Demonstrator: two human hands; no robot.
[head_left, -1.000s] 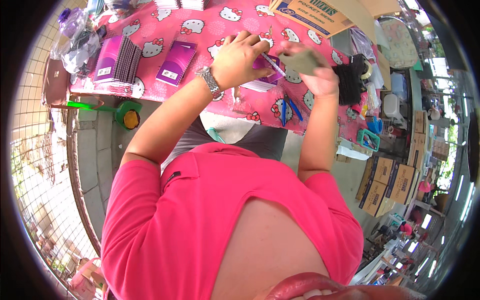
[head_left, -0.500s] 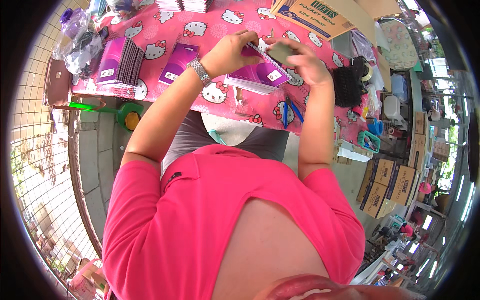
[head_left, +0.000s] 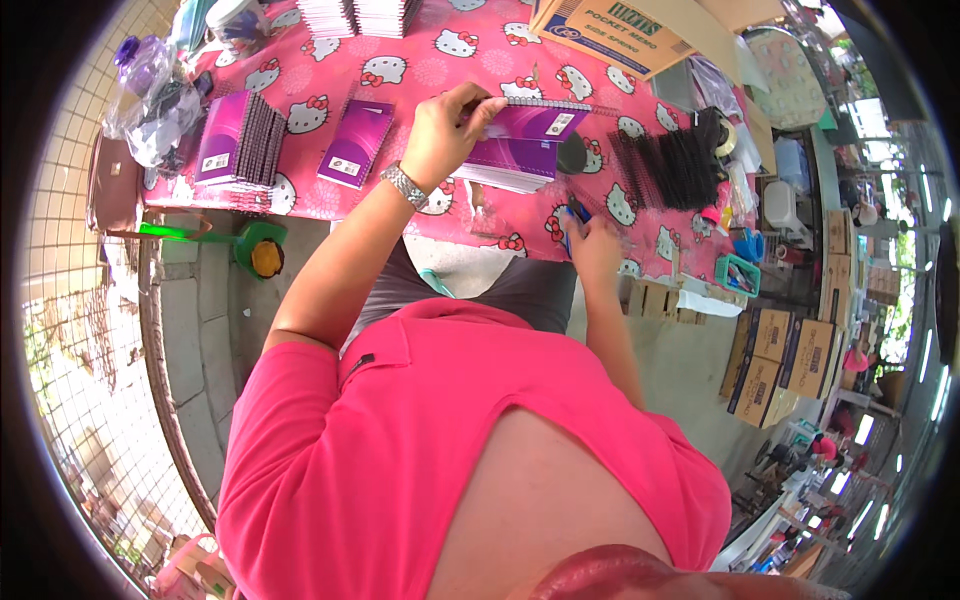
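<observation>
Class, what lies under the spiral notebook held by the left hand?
Below the spiral notebook in the left hand, the near part of a purple-covered paper stack shows. Whatever lies farther back is covered.

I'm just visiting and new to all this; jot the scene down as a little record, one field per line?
Left hand: holds a purple notebook near its left end
Right hand: at a blue-handled tool; grip unclear
Under the held notebook: a notebook stack, purple cover uppermost
Left of the left hand: a single purple notebook, then a pile of notebooks
Right side: black coils
Far side: cardboard box
Surface: pink cat-print cloth
</observation>
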